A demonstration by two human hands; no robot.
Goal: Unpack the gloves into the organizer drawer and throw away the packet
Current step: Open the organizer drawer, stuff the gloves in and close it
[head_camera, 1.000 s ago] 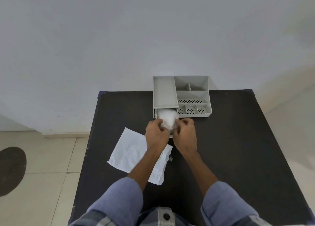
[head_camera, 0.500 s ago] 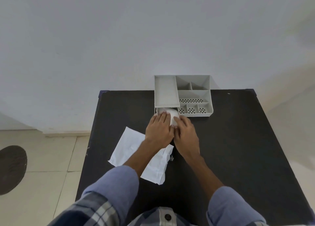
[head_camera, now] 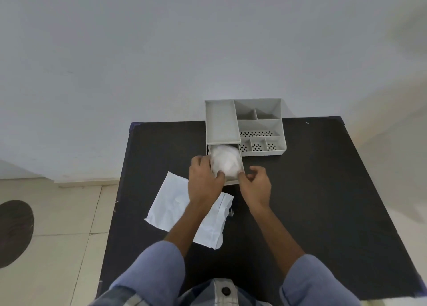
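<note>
A grey organizer (head_camera: 259,126) stands at the table's far edge with its drawer (head_camera: 231,182) pulled out toward me. A crumpled white bundle of gloves (head_camera: 225,160) fills the drawer. My left hand (head_camera: 203,183) is at the drawer's front left corner, thumb over the front edge against the gloves and fingers along the left wall. My right hand (head_camera: 256,185) hovers at the front right corner, its fingers loosely curled around nothing. The flat white packet (head_camera: 171,201) lies on the table, partly under my left forearm.
The black table (head_camera: 312,190) ends close behind the organizer, against a pale wall. A small clear scrap (head_camera: 231,212) lies by the packet's right edge. Tiled floor with a dark round mat (head_camera: 13,231) is at the left.
Half a second ago both hands lay flat over the gloves, pressing them into the drawer. They have since drawn apart to the drawer's front corners, uncovering the bundle.
</note>
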